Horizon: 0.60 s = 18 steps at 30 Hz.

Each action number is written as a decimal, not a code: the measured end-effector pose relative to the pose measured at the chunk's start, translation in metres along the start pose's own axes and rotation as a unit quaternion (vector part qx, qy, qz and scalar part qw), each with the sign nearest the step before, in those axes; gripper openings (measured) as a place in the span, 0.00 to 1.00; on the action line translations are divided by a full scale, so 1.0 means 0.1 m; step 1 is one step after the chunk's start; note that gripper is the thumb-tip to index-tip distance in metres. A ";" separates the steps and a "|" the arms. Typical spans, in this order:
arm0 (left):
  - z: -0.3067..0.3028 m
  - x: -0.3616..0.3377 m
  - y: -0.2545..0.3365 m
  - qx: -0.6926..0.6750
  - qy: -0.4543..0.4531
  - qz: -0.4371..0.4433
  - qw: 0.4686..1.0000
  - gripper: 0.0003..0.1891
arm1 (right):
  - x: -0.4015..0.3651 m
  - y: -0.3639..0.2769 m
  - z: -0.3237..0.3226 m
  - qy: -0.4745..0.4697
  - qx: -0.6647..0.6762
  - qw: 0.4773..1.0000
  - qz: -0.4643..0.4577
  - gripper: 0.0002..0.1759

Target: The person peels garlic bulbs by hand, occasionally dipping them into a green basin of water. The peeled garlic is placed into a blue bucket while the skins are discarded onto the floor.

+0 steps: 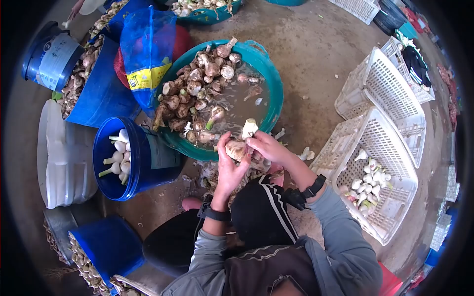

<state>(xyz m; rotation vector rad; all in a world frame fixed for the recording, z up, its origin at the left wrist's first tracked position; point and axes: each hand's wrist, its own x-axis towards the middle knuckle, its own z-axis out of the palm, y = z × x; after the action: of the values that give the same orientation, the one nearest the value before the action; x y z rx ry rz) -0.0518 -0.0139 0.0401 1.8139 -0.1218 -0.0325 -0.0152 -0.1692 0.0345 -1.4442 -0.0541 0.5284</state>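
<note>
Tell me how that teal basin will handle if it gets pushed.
The teal basin is probably heavy: it holds murky water and a heap of bulbs. Pushed sharply, the water would likely slosh over the rim. Broad and low, it seems unlikely to tip.

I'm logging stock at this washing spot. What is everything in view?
basin: one, teal, centre, holds muddy water and brown bulbs
bucket: one, blue, left of the hands, holds white bulbs
tubs: at least two, blue, far left, hold brown bulbs
mesh bag: one, blue, behind the basin
baskets: at least three, white, right; nearest holds white bulbs
jug: one, white, far left
held bulb: one, pale brown, at basin's near rim
left hand: grips it
right hand: pinches its top
</note>
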 end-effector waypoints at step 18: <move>-0.04 0.19 -0.03 -0.527 0.043 -0.299 0.794 0.21 | -0.03 0.12 0.08 0.016 -0.106 0.978 -0.177 0.17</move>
<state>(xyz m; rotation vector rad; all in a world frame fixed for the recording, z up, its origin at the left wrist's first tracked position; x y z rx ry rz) -0.0323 -0.0113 0.0385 0.6563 0.4699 -0.3917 -0.0245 -0.1628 0.0254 -1.6067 -0.3449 0.2095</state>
